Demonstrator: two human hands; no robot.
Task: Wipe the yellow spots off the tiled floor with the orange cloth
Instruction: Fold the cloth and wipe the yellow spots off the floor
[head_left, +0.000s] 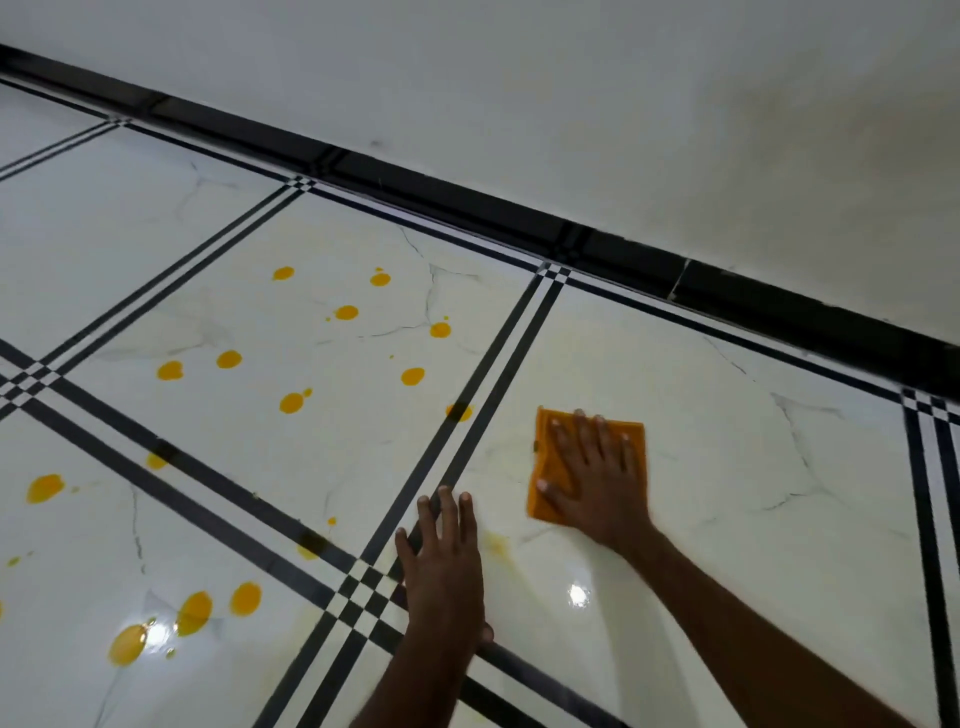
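My right hand (597, 478) lies flat, fingers spread, pressing the folded orange cloth (550, 452) onto a white marble-look floor tile (727, 467). My left hand (441, 561) rests palm down on the floor just left of it, over the black stripe lines, holding nothing. Several yellow spots (291, 402) dot the tile to the left, and larger yellow spots (195, 613) sit on the near left tile. A faint yellow smear (496, 543) shows between my hands.
Black double-stripe borders (498, 364) run between the tiles and cross in a checker pattern (363, 592). A black skirting (519, 208) runs along the foot of the white wall (571, 93) behind. A light glare (577, 595) reflects off the glossy floor.
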